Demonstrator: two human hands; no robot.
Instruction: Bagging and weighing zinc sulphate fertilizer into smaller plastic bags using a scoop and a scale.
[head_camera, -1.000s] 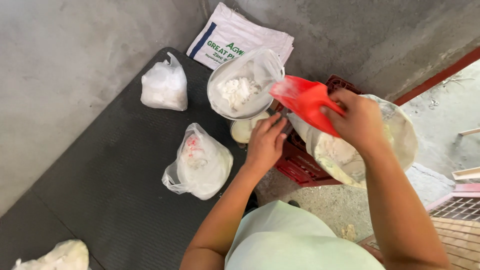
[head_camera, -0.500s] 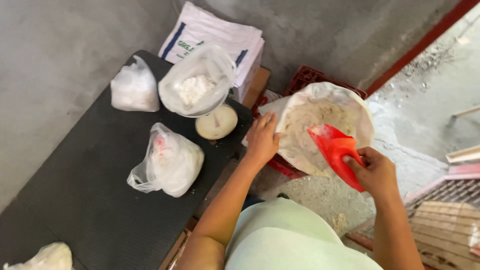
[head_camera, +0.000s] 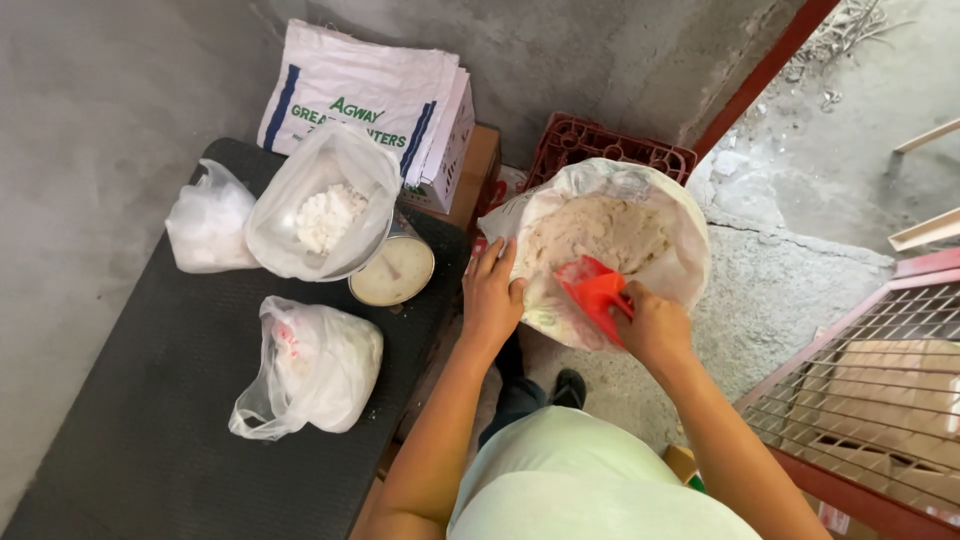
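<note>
Red scoop (head_camera: 592, 291) now deeper in sack (head_camera: 640, 195)
</note>
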